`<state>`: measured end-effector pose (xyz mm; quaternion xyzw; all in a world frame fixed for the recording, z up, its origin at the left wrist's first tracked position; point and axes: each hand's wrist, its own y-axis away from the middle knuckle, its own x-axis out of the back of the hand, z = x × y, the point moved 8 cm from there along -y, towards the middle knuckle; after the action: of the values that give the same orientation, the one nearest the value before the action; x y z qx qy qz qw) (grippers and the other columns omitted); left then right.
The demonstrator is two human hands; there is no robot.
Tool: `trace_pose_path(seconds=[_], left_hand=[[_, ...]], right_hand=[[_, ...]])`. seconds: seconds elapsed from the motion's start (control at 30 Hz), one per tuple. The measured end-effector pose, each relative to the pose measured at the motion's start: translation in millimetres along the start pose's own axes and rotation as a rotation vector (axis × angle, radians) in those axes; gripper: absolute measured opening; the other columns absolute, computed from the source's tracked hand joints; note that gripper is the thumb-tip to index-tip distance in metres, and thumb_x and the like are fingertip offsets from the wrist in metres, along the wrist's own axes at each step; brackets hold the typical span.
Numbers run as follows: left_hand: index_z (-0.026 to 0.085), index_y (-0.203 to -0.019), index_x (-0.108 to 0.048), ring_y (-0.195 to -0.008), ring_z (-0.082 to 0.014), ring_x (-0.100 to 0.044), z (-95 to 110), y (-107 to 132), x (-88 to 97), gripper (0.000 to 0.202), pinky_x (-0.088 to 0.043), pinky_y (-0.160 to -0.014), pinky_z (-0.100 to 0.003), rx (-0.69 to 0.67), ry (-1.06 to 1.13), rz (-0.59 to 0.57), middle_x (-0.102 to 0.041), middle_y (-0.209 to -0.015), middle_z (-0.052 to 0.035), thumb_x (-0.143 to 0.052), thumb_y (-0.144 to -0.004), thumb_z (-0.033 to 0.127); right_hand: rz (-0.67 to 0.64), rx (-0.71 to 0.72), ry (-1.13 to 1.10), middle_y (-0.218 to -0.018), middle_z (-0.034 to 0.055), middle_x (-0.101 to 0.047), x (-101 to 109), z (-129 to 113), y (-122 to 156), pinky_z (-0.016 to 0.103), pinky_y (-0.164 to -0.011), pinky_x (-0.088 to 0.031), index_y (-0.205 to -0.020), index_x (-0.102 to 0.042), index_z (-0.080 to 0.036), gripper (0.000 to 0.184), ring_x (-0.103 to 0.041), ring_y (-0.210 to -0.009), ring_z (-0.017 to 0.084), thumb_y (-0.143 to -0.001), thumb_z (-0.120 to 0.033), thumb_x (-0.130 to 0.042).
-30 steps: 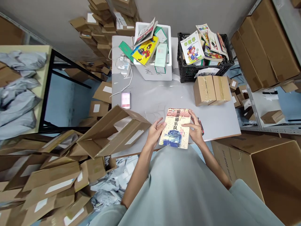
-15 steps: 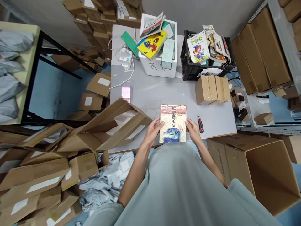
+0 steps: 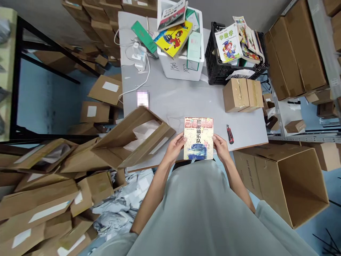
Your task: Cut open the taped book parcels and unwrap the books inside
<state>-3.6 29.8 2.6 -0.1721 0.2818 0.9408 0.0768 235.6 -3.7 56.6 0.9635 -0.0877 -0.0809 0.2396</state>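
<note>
A paperback book (image 3: pixel 198 138) with a cream cover, a red band at the top and a blue coil drawing faces me, held upright in front of my body at the table's near edge. My left hand (image 3: pixel 176 145) grips its left side, thumb on the cover. On the opposite edge, my right hand (image 3: pixel 220 145) pinches the book in the same way. To the right of that hand lies a red and black box cutter (image 3: pixel 229 134). An open cardboard box (image 3: pixel 135 142) with white paper inside sits left of my left hand.
At the table's (image 3: pixel 181 99) back stand a white foam box (image 3: pixel 183 73) and a black crate (image 3: pixel 217 73), both holding books. Two small cartons (image 3: pixel 241 95) sit at the right. A large open carton (image 3: pixel 258 174) stands on the right; cartons (image 3: pixel 39 199) pile up at the left.
The view has shifted slightly, so the table and its contents appear a little higher. Both hands keep their hold on the book, which stays in front of me.
</note>
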Motion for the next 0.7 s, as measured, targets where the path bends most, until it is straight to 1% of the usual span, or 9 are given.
trace_pose_path(seconds=[0.07,0.17,0.27,0.37,0.53,0.6,0.7], left_hand=[[0.019,-0.148,-0.072,-0.131,-0.0332,-0.071,0.4,2.1,0.6,0.085,-0.056,-0.111,-0.042,0.007,0.009,-0.004,-0.079,-0.138,-0.0146,-0.093,-0.08,0.065],[0.02,-0.143,-0.076,-0.13,-0.0334,-0.073,4.5,4.1,-3.2,0.082,-0.057,-0.111,-0.042,-0.002,0.015,-0.004,-0.08,-0.137,-0.0144,-0.095,-0.077,0.065],[0.019,-0.141,-0.077,-0.124,-0.0334,-0.076,7.6,4.6,-12.9,0.083,-0.06,-0.105,-0.041,-0.002,0.018,-0.011,-0.082,-0.133,-0.015,-0.097,-0.075,0.065],[0.018,-0.14,-0.078,-0.118,-0.0331,-0.078,9.2,3.5,-25.0,0.083,-0.062,-0.099,-0.04,-0.003,0.023,-0.008,-0.083,-0.13,-0.0153,-0.097,-0.074,0.064],[0.017,-0.137,-0.079,-0.116,-0.0326,-0.078,11.4,-0.6,-44.7,0.083,-0.064,-0.093,-0.038,-0.021,0.008,0.033,-0.083,-0.13,-0.0155,-0.099,-0.071,0.064],[0.017,-0.137,-0.078,-0.119,-0.0326,-0.077,11.7,-3.0,-52.3,0.081,-0.064,-0.095,-0.038,-0.038,-0.007,0.056,-0.082,-0.131,-0.0158,-0.097,-0.073,0.063],[0.017,-0.137,-0.077,-0.122,-0.0329,-0.077,9.6,-7.5,-64.0,0.081,-0.064,-0.099,-0.04,-0.083,-0.044,0.082,-0.081,-0.134,-0.0166,-0.099,-0.072,0.06]], right_hand=[[0.001,-0.006,-0.041,-0.11,0.0065,-0.086,-2.5,1.0,4.9,0.037,-0.085,-0.067,-0.126,-0.082,-0.022,0.067,-0.079,-0.105,0.028,-0.085,-0.075,-0.084],[0.0,-0.013,-0.075,-0.105,0.006,-0.086,-1.9,0.4,7.2,0.037,-0.085,-0.066,-0.12,-0.083,-0.023,0.066,-0.078,-0.107,0.029,-0.081,-0.076,-0.086],[-0.018,-0.013,-0.092,-0.104,0.0066,-0.086,3.1,-2.8,4.5,0.038,-0.087,-0.067,-0.113,-0.083,-0.024,0.065,-0.078,-0.111,0.031,-0.078,-0.078,-0.088],[-0.049,0.002,-0.095,-0.105,0.0074,-0.086,11.4,-8.1,0.0,0.039,-0.091,-0.067,-0.109,-0.082,-0.024,0.063,-0.078,-0.115,0.032,-0.079,-0.079,-0.087],[-0.089,0.025,-0.069,-0.11,0.0081,-0.086,29.2,-15.4,-7.9,0.041,-0.093,-0.068,-0.114,-0.081,-0.023,0.068,-0.078,-0.118,0.033,-0.081,-0.082,-0.082],[-0.097,0.034,-0.051,-0.113,0.0082,-0.086,37.5,-15.2,-11.8,0.042,-0.094,-0.068,-0.117,-0.081,-0.023,0.07,-0.078,-0.117,0.033,-0.08,-0.082,-0.083],[-0.101,0.068,-0.01,-0.12,0.0087,-0.086,51.2,-9.9,-19.6,0.044,-0.101,-0.066,-0.123,-0.079,-0.023,0.07,-0.079,-0.117,0.032,-0.079,-0.076,-0.088]])
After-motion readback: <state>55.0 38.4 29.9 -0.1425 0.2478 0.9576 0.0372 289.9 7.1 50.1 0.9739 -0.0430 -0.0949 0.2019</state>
